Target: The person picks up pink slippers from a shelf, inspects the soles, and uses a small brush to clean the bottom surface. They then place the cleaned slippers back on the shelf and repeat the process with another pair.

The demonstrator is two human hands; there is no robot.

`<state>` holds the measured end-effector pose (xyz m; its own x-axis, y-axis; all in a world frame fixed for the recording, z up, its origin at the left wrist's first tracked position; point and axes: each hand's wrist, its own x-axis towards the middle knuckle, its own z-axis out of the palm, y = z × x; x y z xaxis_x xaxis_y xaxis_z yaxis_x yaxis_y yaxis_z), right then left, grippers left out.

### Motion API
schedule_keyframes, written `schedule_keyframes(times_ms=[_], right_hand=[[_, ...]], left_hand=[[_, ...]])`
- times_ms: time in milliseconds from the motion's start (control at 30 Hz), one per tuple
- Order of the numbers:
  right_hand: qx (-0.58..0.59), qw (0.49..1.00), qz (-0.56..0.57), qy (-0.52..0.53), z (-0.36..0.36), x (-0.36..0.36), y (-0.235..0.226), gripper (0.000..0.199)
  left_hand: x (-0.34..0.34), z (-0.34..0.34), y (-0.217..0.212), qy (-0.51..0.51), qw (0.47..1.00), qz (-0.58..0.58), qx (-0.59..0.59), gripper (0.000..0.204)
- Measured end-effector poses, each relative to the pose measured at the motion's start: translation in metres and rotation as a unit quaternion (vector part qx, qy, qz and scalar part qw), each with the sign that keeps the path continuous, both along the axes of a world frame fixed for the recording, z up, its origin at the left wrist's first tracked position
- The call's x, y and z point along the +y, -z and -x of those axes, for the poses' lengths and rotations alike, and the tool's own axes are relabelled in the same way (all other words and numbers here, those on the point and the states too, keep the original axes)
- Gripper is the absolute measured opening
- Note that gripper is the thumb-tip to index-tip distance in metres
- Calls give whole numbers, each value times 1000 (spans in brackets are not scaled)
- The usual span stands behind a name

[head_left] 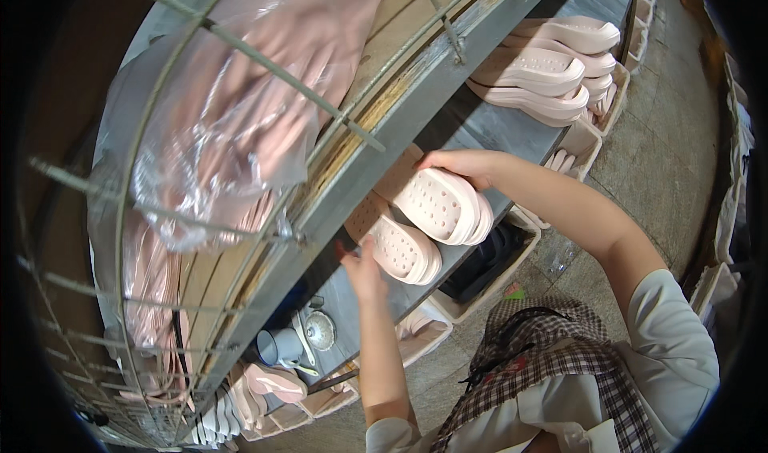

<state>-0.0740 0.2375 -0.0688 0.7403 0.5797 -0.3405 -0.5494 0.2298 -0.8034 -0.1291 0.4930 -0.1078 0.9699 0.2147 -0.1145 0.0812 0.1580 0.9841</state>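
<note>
Two small stacks of pale pink shoe soles lie side by side on a grey shelf surface, dotted with holes on top. The right stack of soles (442,205) is under my right hand (464,167), whose fingers curl over its far edge. Against the side of the left stack of soles (402,251) is my left hand (364,273), its thumb up by the edge and a finger held apart from it. The far ends of both stacks run into the shadow under the upper shelf.
More stacked pink soles (536,73) lie farther along the bench (480,129). A grey-white mug (280,347) and a small round white dish (320,330) stand at the left. Overhead, wire mesh and a shelf beam (400,125) hold bagged pink pieces (240,109). Bins (488,277) line the front below.
</note>
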Motion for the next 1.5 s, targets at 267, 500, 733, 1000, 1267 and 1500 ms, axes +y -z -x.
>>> schedule_keyframes(times_ms=[267, 500, 733, 1000, 1267, 1500], right_hand=[[8, 994, 110, 2, 15, -10, 9, 65], [-159, 918, 200, 303, 35, -38, -10, 58], [-384, 616, 423, 542, 203, -193, -40, 29], [-43, 535, 759, 368, 311, -303, 48, 32], [-83, 565, 742, 350, 333, -323, 65, 35], [-154, 565, 729, 354, 362, -346, 56, 38]], left_hand=[[-9, 11, 25, 65, 998, 23, 6, 62], [57, -74, 18, -4, 991, -122, -58, 70], [107, -260, 28, 53, 981, 19, 185, 64], [119, -316, 55, 235, 963, -124, 52, 26], [31, -247, -57, 32, 949, 290, 121, 23], [-71, -51, -142, 256, 881, 381, 113, 31]])
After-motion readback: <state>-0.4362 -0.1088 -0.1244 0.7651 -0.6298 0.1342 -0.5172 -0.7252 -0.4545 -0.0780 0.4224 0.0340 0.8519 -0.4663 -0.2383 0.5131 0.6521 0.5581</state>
